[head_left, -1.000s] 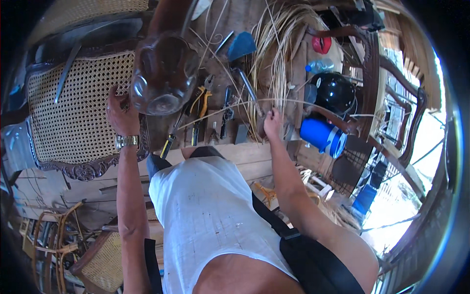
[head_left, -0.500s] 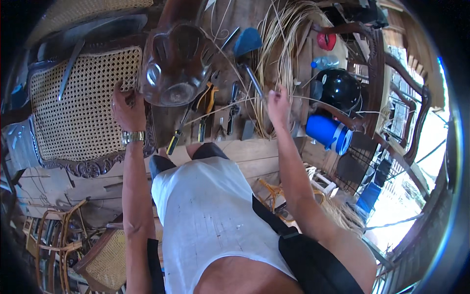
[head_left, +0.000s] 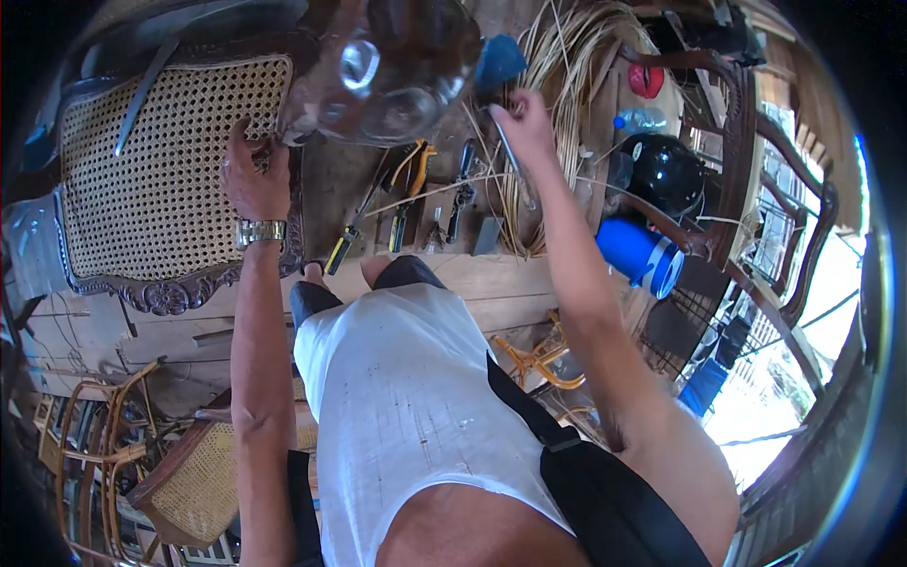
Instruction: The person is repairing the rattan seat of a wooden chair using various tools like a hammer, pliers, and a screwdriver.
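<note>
A woven cane chair panel (head_left: 156, 175) in a dark carved wooden frame lies at the left. My left hand (head_left: 253, 180), a metal watch at its wrist, rests on the panel's right edge with thumb and fingers apart. Right of centre, my right hand (head_left: 524, 130) is closed on a slim grey rod-like tool (head_left: 515, 156); its upper end is partly hidden. Beyond that hand lies a blue piece (head_left: 500, 63). Pliers with orange handles (head_left: 416, 170) and a yellow-and-black-handled tool (head_left: 342, 251) lie between my hands.
Pale rattan strands (head_left: 567, 57) lie in a loose bundle behind my right hand. Right of it are a black helmet (head_left: 666, 175), a blue jug (head_left: 638, 255) and a wooden chair frame (head_left: 737, 142). A large glossy brown rounded shape (head_left: 387, 85), unclear in kind, stands at top centre.
My right hand has moved away from me and slightly left, and now grips the slim tool. The glossy brown shape has shifted right and farther up. My left hand stays on the panel edge.
</note>
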A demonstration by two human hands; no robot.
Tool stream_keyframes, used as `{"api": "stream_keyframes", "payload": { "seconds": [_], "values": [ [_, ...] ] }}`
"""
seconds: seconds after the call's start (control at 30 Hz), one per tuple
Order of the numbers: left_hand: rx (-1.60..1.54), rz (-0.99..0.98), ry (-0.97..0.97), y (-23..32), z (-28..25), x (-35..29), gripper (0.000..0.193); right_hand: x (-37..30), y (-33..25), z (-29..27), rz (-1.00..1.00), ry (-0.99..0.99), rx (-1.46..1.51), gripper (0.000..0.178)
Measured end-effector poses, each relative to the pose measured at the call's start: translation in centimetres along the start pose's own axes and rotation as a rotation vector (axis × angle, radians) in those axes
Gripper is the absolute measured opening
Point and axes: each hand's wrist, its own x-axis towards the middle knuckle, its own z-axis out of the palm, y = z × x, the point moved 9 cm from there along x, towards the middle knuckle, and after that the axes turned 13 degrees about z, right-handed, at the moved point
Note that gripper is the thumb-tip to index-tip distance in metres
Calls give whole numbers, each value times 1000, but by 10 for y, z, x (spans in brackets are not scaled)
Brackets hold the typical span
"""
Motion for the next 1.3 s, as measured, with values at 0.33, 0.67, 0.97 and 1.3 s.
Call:
{"api": "stream_keyframes", "payload": {
  "seconds": [0.33,0.67,0.97,1.3],
  "values": [
    [-109,-37,36,3,-2,1,60,-39,72,3,-4,71,-864,42],
    [-146,-153,-46,7,-7,4,67,-75,67,-49,-51,272,-564,27],
    [-166,-137,-4,12,-11,5,65,-251,-3,33,325,-622,-295,28],
    [-124,-51,43,12,-13,6,71,-232,-223,125,-168,-560,28,25]
  ]
}}
